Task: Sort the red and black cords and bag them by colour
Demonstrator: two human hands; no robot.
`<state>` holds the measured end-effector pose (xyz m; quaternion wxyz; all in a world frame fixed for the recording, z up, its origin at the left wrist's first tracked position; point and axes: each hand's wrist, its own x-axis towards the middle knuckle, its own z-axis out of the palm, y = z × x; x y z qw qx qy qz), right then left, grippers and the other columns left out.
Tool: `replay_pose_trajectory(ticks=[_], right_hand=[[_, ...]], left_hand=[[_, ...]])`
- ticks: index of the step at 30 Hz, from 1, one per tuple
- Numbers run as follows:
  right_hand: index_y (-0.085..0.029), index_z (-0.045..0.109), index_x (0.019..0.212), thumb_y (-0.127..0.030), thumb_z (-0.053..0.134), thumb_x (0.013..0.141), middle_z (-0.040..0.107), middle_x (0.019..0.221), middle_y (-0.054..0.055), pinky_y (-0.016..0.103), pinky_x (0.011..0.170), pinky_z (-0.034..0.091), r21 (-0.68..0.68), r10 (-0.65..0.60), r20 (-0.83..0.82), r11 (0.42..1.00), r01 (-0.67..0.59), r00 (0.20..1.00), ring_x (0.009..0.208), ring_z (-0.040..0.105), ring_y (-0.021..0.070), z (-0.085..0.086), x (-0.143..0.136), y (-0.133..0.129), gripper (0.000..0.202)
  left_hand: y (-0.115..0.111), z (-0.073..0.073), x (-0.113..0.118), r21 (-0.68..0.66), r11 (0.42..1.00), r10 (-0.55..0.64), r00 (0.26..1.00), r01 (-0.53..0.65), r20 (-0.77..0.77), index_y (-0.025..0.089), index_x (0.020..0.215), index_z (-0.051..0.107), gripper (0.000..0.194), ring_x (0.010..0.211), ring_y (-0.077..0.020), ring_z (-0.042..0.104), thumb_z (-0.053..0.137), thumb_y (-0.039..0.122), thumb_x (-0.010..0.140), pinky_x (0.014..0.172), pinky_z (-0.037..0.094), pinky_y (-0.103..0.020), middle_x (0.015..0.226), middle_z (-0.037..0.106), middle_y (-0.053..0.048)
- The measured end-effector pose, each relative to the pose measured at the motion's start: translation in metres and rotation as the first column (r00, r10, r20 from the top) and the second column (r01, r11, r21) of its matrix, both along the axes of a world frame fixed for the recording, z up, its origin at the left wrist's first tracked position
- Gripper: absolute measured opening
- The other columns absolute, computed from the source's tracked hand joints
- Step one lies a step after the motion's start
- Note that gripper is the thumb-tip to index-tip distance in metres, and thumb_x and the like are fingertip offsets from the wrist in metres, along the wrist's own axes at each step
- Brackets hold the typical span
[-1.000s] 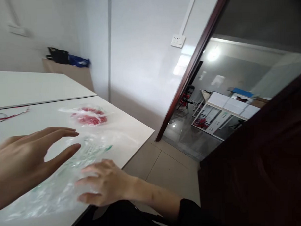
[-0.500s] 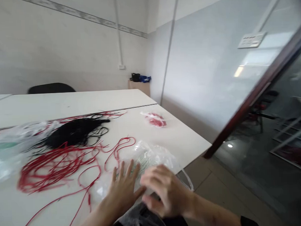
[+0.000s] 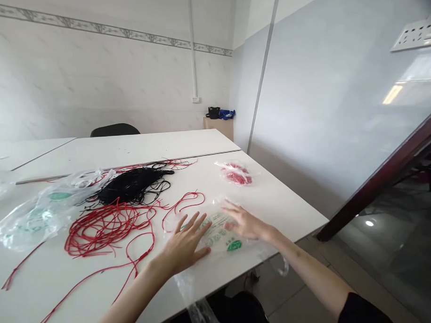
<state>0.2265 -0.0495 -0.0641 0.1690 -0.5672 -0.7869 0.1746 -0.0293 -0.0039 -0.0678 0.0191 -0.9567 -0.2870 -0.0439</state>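
Observation:
A clear plastic bag with green print [image 3: 218,234] lies spread near the table's front edge, one end drooping over it. My left hand [image 3: 186,240] rests on the bag's left part, fingers spread. On its upper right part is my right hand [image 3: 244,221], fingers stretched out and a little blurred. Neither hand grips anything. Just left of my left hand, a thin red cord [image 3: 144,253] trails across the table from a loose coil of red cords [image 3: 101,229]. A bundle of black cords [image 3: 131,184] sits behind that coil.
Another clear bag with green print [image 3: 44,217] lies crumpled at the left. A small clear bag of red stuff [image 3: 237,174] is near the right table edge. Beyond the white table [image 3: 283,197] stand a black chair [image 3: 115,129] and a wall.
My right hand has moved away from the left and come down onto the bag, fingers straightening. The bag now lies flatter. The view has turned slightly left.

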Motion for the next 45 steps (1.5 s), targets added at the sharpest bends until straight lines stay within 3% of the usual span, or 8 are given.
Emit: replay_pose_trajectory(ticks=[5,10,15,20,27,30,36,45], right_hand=[[-0.011,0.01,0.142,-0.06,0.014,0.086,0.005,0.147,0.009,0.042,0.109,0.008,0.026,-0.445,0.082,0.896,0.444,0.892,0.135,0.001,0.0231,-0.012,0.08,-0.008,0.074],[-0.021,0.011,0.142,-0.062,0.019,0.084,0.005,0.147,0.0,0.035,0.111,0.002,-0.033,-0.232,0.228,0.969,0.246,0.946,0.135,0.002,0.0183,-0.034,0.117,-0.021,0.072],[-0.006,0.01,0.141,-0.06,0.015,0.085,0.007,0.146,0.012,0.044,0.109,0.004,-0.005,-0.509,0.277,0.847,0.531,0.815,0.135,0.003,0.0239,-0.031,0.123,-0.013,0.078],[-0.019,0.034,0.135,-0.058,0.03,0.084,0.025,0.144,0.004,0.035,0.107,0.024,0.009,-0.181,0.08,0.983,0.181,0.98,0.131,0.024,0.0216,-0.005,0.066,-0.017,0.064],[-0.025,0.052,0.121,-0.032,0.027,0.09,0.042,0.134,0.001,0.037,0.102,0.031,0.3,0.131,-0.202,0.952,-0.066,0.971,0.125,0.036,0.0187,0.068,-0.032,0.033,0.04],[-0.021,0.05,0.124,-0.046,0.031,0.088,0.04,0.135,0.005,0.037,0.103,0.029,0.139,0.144,-0.157,0.983,-0.122,0.977,0.125,0.035,0.0203,0.049,-0.05,0.063,0.047],[-0.031,0.015,0.14,-0.066,0.032,0.079,0.002,0.147,-0.002,0.046,0.109,0.001,-0.226,0.24,0.162,0.953,-0.201,0.957,0.135,0.001,0.0236,-0.02,-0.034,0.098,0.073],[-0.033,0.031,0.136,-0.067,0.042,0.072,0.02,0.145,-0.001,0.048,0.108,0.007,-0.089,0.195,0.066,0.978,-0.189,0.978,0.134,0.007,0.0292,0.0,-0.004,0.078,0.073]], left_hand=[[0.018,-0.012,-0.01,-0.032,0.99,0.137,0.99,-0.138,-0.018,0.033,0.137,0.017,0.059,0.133,-0.0267,0.017,0.029,0.055,0.084,0.105,0.013,-0.05,0.144,0.021,-0.002],[0.035,-0.015,-0.019,-0.016,0.974,0.225,0.974,-0.225,0.011,0.035,0.137,0.018,0.058,0.132,-0.0254,0.019,0.029,0.055,0.084,0.104,0.015,-0.049,0.144,0.021,0.0],[0.033,-0.014,-0.022,-0.055,0.977,0.207,0.978,-0.207,0.003,0.032,0.137,0.018,0.06,0.133,-0.0252,0.017,0.028,0.057,0.083,0.105,0.011,-0.048,0.145,0.019,-0.003],[0.032,0.007,-0.021,-0.19,0.972,0.131,0.989,-0.142,-0.069,0.034,0.136,0.024,0.067,0.133,-0.0276,0.017,0.033,0.065,0.077,0.104,0.014,-0.049,0.145,0.021,-0.005],[0.031,0.028,-0.001,-0.267,0.957,0.131,0.99,-0.115,0.043,0.029,0.104,0.06,0.053,0.109,-0.0212,0.049,0.021,0.058,0.084,0.094,0.034,-0.041,0.119,0.054,-0.004],[0.028,0.008,-0.004,-0.154,0.979,0.155,0.979,-0.134,0.134,0.026,0.112,0.054,0.048,0.12,-0.0241,0.039,0.032,0.057,0.082,0.101,0.024,-0.046,0.126,0.048,-0.005],[0.029,-0.013,-0.018,-0.125,0.987,0.12,0.983,-0.103,0.137,0.025,0.132,0.034,0.068,0.132,-0.0272,0.02,0.037,0.063,0.076,0.107,0.008,-0.05,0.142,0.028,-0.009],[0.007,-0.015,-0.013,-0.259,0.941,0.275,0.937,-0.216,0.217,0.026,0.134,0.03,0.072,0.134,-0.0288,0.011,0.026,0.068,0.076,0.106,0.005,-0.053,0.144,0.023,-0.008]])
